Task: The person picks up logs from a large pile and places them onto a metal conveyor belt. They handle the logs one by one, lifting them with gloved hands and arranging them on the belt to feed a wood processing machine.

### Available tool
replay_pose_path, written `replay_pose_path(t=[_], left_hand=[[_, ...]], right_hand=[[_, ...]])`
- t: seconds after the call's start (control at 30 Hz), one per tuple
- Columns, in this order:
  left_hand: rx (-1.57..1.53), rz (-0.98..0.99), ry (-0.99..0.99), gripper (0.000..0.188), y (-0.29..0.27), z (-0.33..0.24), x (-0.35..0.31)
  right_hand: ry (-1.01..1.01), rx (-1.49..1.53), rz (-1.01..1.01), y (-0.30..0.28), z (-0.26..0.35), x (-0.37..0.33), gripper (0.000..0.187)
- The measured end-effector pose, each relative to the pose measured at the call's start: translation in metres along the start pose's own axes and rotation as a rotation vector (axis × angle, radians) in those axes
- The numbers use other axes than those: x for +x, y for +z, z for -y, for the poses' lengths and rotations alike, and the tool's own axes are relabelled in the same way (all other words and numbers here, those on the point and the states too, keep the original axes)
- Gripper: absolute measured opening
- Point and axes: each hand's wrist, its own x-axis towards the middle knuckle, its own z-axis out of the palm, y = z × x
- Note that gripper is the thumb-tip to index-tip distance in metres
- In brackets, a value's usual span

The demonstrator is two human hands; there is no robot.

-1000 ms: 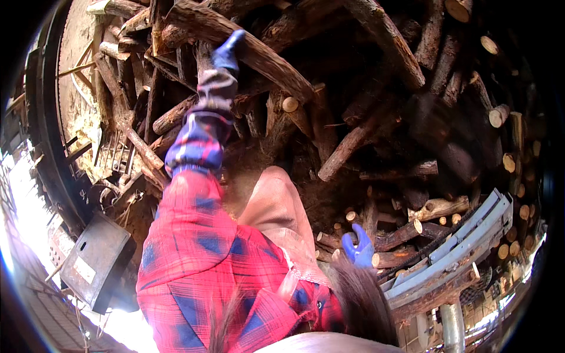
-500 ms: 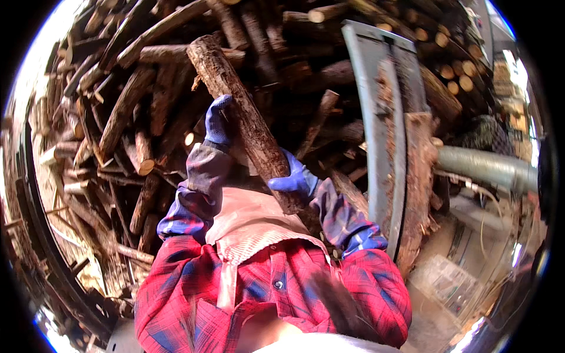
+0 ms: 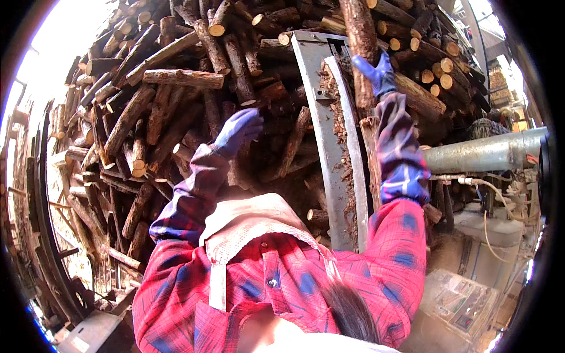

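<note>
Both my hands wear blue gloves. My right hand (image 3: 379, 76) is at a bark-covered log (image 3: 358, 32) near the top right. Its thumb lies across the bark and another finger stretches up along the log's side; any fingers underneath are hidden. This log lies lengthwise along a grey metal beam (image 3: 315, 76), end to end with a second log (image 3: 371, 156) partly behind my right forearm. My left hand (image 3: 240, 130) hangs in the air before the woodpile, holding nothing, with its fingers stretched out.
A large heap of cut logs (image 3: 132, 112) fills the far side and the left. Right of the beam, a thick metal cylinder (image 3: 485, 150) runs sideways, with a pale hose (image 3: 485, 235) below. A flat panel (image 3: 459, 300) is at the lower right.
The log that both hands held before me has gone to the right, onto the line of the beam. My left hand has let go. My right arm now reaches far forward and right.
</note>
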Motion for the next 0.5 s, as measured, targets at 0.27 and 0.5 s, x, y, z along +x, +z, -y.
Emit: replay_pose_path(t=[0.27,0.5], left_hand=[[-0.109,-0.399,-0.134,0.041,-0.123,0.068,-0.081],[-0.143,-0.586,-0.401,0.045,-0.220,0.104,-0.107]], right_hand=[[0.530,-0.975,0.109,-0.037,-0.115,-0.047,0.120],[0.317,-1.286,0.061,-0.046,-0.112,-0.076,0.105]])
